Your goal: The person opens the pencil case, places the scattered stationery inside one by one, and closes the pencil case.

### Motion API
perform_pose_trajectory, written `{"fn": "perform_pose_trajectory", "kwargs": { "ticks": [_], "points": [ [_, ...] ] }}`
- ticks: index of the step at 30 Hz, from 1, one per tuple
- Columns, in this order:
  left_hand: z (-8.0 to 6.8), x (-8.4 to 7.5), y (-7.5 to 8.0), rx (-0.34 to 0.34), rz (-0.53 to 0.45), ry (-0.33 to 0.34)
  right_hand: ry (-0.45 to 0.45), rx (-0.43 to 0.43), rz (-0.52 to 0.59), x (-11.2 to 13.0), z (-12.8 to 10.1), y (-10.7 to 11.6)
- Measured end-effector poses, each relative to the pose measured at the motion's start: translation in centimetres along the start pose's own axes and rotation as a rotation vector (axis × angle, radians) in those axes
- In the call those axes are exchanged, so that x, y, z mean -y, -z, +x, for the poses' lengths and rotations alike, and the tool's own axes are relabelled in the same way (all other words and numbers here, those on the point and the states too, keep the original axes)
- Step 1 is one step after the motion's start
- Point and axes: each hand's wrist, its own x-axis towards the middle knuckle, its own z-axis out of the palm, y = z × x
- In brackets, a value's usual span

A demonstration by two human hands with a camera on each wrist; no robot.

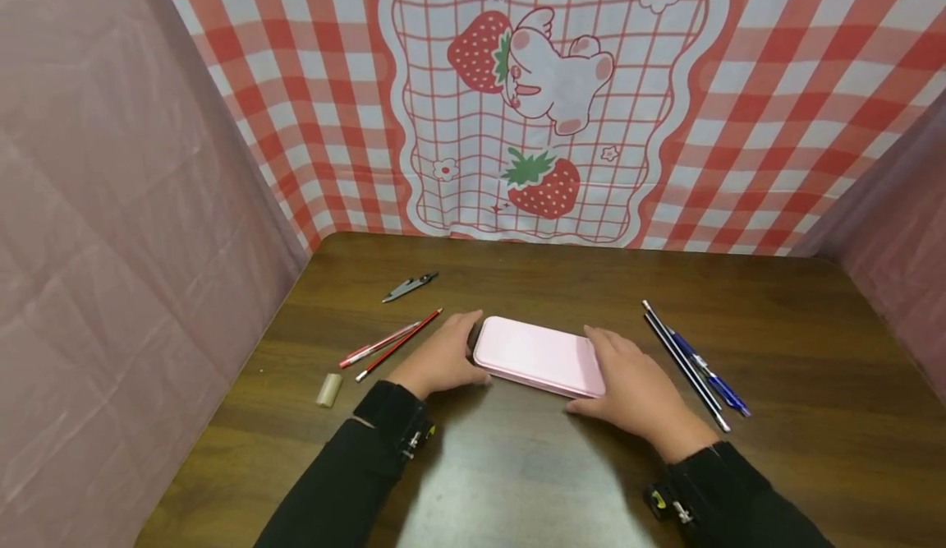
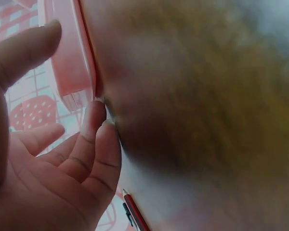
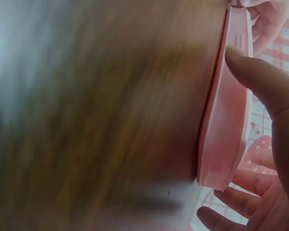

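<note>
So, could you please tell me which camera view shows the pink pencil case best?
The head view: the whole pink pencil case lies flat on the table, with the left hand and right hand at its ends. The left wrist view shows only one end; the right wrist view shows its edge close up, blurred.

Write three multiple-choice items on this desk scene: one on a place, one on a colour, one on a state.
1. Where does the eraser lie?
A. left of the pencil case
B. right of the pens
C. on the case
2. What colour is the pencil case?
A. blue
B. pink
C. green
3. How is the case?
A. open
B. closed, lying flat
C. standing on end

Answers: 1 A, it lies near the table's left edge, beyond the left hand. 2 B, its lid is pale pink. 3 B, the lid is down, with the right hand at its other end.
</note>
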Motion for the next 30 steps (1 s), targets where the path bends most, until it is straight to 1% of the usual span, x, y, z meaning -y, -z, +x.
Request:
{"fn": "perform_pose_trajectory", "kwargs": {
  "ticks": [5, 9, 13, 17, 20, 25, 28, 30],
  "points": [
    [0.4, -0.1, 0.1, 0.000, 0.032, 0.000, -0.014, 0.014, 0.003, 0.3, 0.3, -0.1],
    [0.6, -0.4, 0.2, 0.022, 0.083, -0.010, -0.012, 0.000, 0.000, 0.5, 0.5, -0.1],
    [0.7, -1.0, 0.2, 0.033, 0.131, 0.006, -0.010, -0.004, 0.013, 0.6, 0.6, -0.1],
    [0.7, -1.4, 0.3, 0.033, 0.150, 0.025, -0.001, -0.004, 0.025, 0.6, 0.7, 0.0],
    [0.8, -1.4, 0.3, 0.034, 0.171, 0.019, -0.001, -0.008, 0.031, 0.5, 0.7, 0.1],
    [0.9, -1.2, 0.1, 0.036, 0.176, -0.006, 0.001, -0.007, 0.057, 0.4, 0.5, 0.4],
    [0.6, -1.0, 0.2, 0.032, 0.150, -0.022, 0.008, -0.011, 0.096, 0.4, 0.3, 0.5],
    [0.2, -0.9, 0.3, 0.029, 0.114, -0.029, 0.009, -0.022, 0.128, 0.3, 0.1, 0.5]
  ]
}}
